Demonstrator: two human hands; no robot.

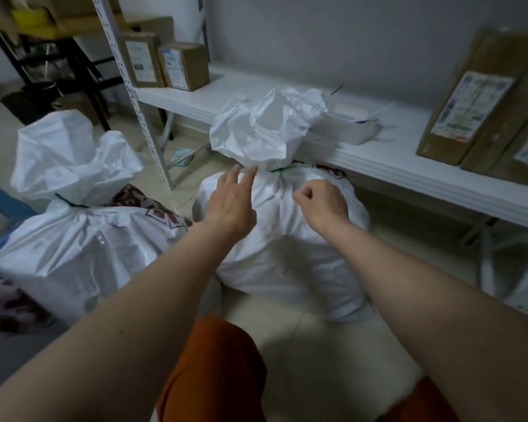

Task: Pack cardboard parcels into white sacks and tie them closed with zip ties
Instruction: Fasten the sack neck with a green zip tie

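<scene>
I'm reaching my left hand (pixel 230 205), fingers straight and loose, toward the cinched neck of the bulging white plastic sack (pixel 287 245) sitting on the floor before me; my right hand (pixel 322 202) is curling empty beside its thin green zip tie (pixel 282 169). That sack is looking tied, like the second white sack (pixel 73 233) at my left. Brown cardboard parcels (pixel 168 63) are waiting on the white shelf (pixel 393 166).

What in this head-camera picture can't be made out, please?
- Contents of the middle sack: hidden by its opaque white fabric.
- Parcel labels on the shelf: too blurred to read.
- Printed lettering on the left sack: partly folded under.
- Whether the right hand pinches anything: curled fingers hide it.
- Green zip tie lock: too small.
</scene>
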